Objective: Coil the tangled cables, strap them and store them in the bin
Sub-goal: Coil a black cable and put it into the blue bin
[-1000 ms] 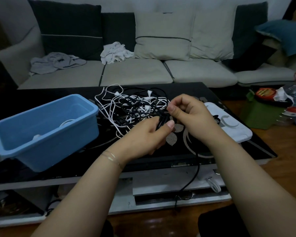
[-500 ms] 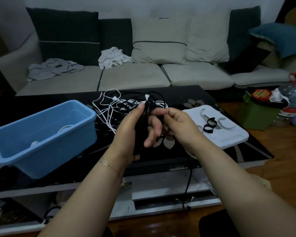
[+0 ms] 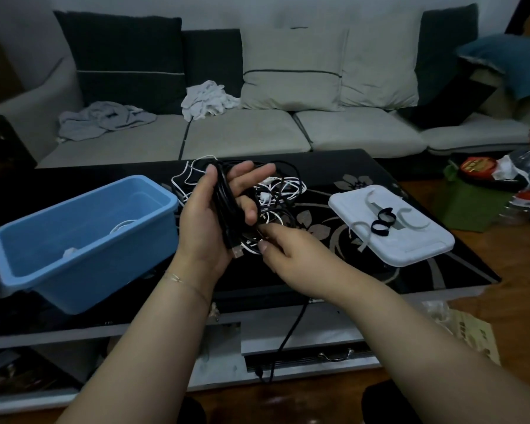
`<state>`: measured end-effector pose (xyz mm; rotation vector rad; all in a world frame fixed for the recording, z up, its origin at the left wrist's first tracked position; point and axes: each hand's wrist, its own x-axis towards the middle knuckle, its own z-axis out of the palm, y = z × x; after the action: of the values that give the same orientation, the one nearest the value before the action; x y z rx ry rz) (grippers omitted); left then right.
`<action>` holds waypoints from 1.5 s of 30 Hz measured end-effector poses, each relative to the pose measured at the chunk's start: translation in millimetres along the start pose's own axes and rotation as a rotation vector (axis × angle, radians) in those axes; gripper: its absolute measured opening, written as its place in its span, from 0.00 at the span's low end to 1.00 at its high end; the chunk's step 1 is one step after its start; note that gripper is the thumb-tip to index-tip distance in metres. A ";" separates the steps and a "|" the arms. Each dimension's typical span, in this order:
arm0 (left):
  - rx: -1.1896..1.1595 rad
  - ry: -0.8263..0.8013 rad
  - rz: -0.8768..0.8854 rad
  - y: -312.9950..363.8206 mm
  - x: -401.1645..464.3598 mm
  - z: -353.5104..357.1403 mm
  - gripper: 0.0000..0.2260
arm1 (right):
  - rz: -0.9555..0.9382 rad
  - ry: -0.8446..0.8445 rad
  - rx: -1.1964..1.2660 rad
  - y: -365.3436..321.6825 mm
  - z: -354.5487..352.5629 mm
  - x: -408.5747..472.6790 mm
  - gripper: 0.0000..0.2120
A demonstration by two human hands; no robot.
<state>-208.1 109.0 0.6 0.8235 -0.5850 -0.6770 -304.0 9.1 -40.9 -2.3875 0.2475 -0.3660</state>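
The left hand (image 3: 210, 221) is raised above the desk (image 3: 364, 175) with its palm turned toward the camera, and a bundle of black cable (image 3: 225, 209) is gripped across it, the thumb lying on one side of the loops and the curled fingers on the other. A metal plug (image 3: 237, 251) at the cable's end is seen sticking out below the heel of that hand. The right hand (image 3: 291, 254) is held just below and to the right, its thumb and forefinger pinched on a strand of the same black cable, which is then seen dropping over the front edge of the desk toward the floor. Behind the hands, a tangle of white and black cables (image 3: 279, 194) is spread on the dark, flower-patterned desk top. To the left, a blue bin (image 3: 83, 240) is tilted on the desk's near edge, and a coiled white cable (image 3: 121, 228) is seen inside it. To the right, a white lid (image 3: 410, 249) lies flat on the desk, and on it are laid a looped black strap (image 3: 383, 224) and some pale straps (image 3: 410, 221). A grey sofa (image 3: 245, 139) with cushions and crumpled cloths is seen beyond the desk.
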 end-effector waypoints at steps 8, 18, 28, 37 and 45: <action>0.187 0.057 0.057 -7.9 3.9 1.0 0.21 | -0.019 -0.007 -0.083 -5.8 -6.8 -3.4 0.07; 0.542 0.155 0.129 -9.8 9.5 -7.6 0.15 | -0.066 -0.070 -0.136 -14.0 -9.7 -9.8 0.07; 1.006 -0.035 0.083 -27.0 2.7 -10.8 0.27 | -0.142 0.082 -0.233 -10.3 -25.0 -14.0 0.10; 1.189 -0.301 -0.146 -29.6 -6.5 2.3 0.33 | -0.017 0.249 0.148 7.4 -58.3 -11.4 0.08; 0.893 -0.315 -0.155 -32.0 -10.7 14.9 0.26 | -0.012 0.356 0.397 29.3 -66.2 1.8 0.08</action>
<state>-235.2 94.1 -19.3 1.6185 -1.1526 -0.6870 -326.2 -53.8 -12.8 -1.9255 0.2910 -0.7720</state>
